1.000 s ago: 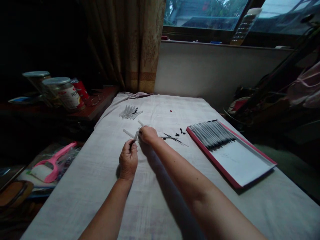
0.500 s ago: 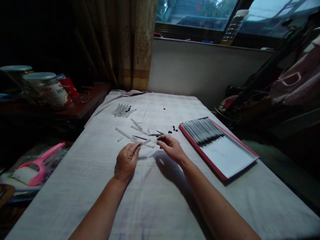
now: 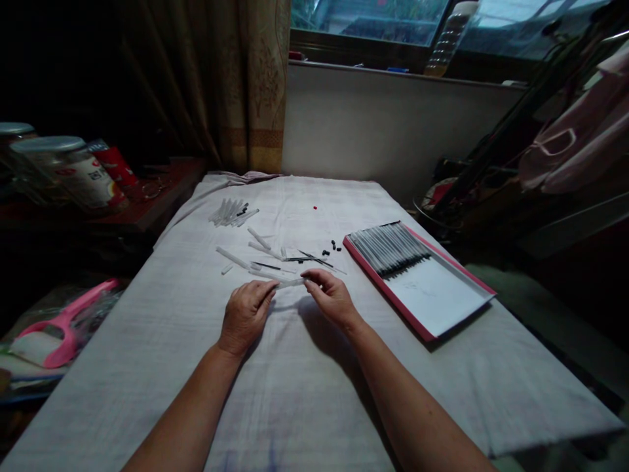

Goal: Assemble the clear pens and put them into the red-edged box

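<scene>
My left hand (image 3: 249, 309) pinches the left end of a translucent pen barrel (image 3: 291, 283), held level just above the cloth. My right hand (image 3: 328, 295) has its thumb and fingertips closed at the barrel's right end; whether a small part sits inside that pinch I cannot make out. Just beyond the hands lie loose pen barrels (image 3: 232, 257) and thin dark ink refills (image 3: 315, 257). Several small black plugs (image 3: 333, 245) are scattered left of a shallow red-edged box (image 3: 432, 298), which holds a row of clear pens with black ends (image 3: 390, 248).
A white cloth covers the table (image 3: 295, 393). Farther back are a pile of pen caps (image 3: 230, 213) and a tiny red piece (image 3: 315, 208). Jars (image 3: 73, 174) stand on a dark side table at left, above a pink-handled item (image 3: 69, 324).
My right hand has moved left, so its fingertips now meet the barrel's right end. The barrel has swung nearer level. The whole view has shifted slightly.
</scene>
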Tool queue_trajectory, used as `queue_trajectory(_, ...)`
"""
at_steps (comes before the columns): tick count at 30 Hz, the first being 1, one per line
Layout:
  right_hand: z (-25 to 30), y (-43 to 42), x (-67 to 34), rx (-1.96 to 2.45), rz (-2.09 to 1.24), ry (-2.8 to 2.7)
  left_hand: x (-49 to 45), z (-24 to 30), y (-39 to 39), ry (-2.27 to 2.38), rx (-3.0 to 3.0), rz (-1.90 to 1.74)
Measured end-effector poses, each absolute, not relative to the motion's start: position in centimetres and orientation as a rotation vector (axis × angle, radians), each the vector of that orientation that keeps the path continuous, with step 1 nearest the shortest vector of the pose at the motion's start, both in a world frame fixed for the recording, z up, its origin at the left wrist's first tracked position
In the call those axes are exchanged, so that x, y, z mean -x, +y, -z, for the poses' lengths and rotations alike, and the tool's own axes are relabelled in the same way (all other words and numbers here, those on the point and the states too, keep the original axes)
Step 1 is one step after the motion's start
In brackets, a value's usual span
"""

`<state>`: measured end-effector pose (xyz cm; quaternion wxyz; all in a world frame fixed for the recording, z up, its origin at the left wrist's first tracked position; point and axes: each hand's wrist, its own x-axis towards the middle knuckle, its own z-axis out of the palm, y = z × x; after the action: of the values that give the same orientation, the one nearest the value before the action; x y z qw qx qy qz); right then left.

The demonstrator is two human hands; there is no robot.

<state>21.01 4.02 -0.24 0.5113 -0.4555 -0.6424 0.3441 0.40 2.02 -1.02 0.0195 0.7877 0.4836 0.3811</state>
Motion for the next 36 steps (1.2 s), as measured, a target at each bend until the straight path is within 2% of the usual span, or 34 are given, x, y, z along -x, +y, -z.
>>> queue_trajectory(5,-0.2,3.8,-21.5,1.029,-0.739,-1.648,-0.4,1.0,2.0,1.513,-2.452,-1.111)
queue_trajectory(27,0.5,4.1,-22.6,1.103,-0.800,-1.670,-0.4,1.1,2.1,1.495,-2.441,-1.066)
queue_trajectory(36,1.0,5.5,-24.2,1.539,-0.504,-1.855,-0.6,1.4,2.0,1.620,-2.356,-1.168)
